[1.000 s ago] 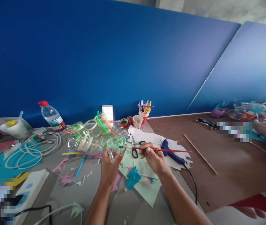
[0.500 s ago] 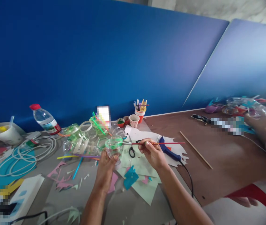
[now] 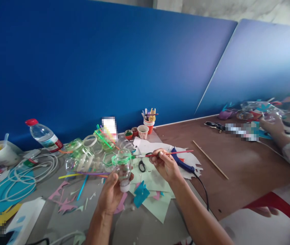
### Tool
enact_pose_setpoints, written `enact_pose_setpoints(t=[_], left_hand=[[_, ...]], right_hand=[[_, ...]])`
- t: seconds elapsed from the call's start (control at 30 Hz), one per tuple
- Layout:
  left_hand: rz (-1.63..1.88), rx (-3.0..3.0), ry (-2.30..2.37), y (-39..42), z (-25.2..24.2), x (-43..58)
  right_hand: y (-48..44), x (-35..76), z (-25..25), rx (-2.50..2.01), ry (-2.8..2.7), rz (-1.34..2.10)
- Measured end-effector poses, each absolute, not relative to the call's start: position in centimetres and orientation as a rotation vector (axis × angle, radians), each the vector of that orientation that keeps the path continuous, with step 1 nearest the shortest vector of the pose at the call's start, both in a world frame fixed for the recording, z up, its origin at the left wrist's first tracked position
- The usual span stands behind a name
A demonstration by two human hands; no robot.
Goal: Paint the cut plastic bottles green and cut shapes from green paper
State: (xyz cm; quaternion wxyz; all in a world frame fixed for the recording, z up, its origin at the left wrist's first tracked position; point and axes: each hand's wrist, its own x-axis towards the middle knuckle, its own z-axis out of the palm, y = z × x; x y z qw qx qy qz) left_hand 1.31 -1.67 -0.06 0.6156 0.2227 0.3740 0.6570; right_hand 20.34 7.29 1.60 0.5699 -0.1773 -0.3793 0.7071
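Observation:
Wrapped around a cut clear plastic bottle piece (image 3: 123, 170), my left hand (image 3: 110, 194) keeps its white cap end pointing down. A green painted band runs around the upper part of the piece. My right hand (image 3: 164, 163) pinches a thin red paintbrush (image 3: 183, 151), held nearly level. The brush tip, green at its end, is at the right side of the green band; whether it touches I cannot tell. Below the brush lie black-handled scissors (image 3: 141, 166). Just right of my right hand is a blue hot glue gun (image 3: 183, 163).
Paint cups (image 3: 129, 134) and a paper cup (image 3: 143, 131) stand by the blue partition. Cut bottle pieces (image 3: 83, 158), a water bottle (image 3: 44, 136) and a coiled cable (image 3: 27, 175) are on the left. A wooden stick (image 3: 210, 159) lies right; another person's hand (image 3: 272, 127) is beyond.
My left hand has tilted the bottle piece, so its white cap now shows below. The brush tip is now at the green band's right side. The whole view has shifted slightly.

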Motion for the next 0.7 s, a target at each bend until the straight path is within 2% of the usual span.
enact_pose_setpoints(t=[0.7], left_hand=[[1.411,0.457,0.457,-1.67,-0.10,1.44]], right_hand=[[7.20,19.77,1.58,-0.344,-0.820,1.778]])
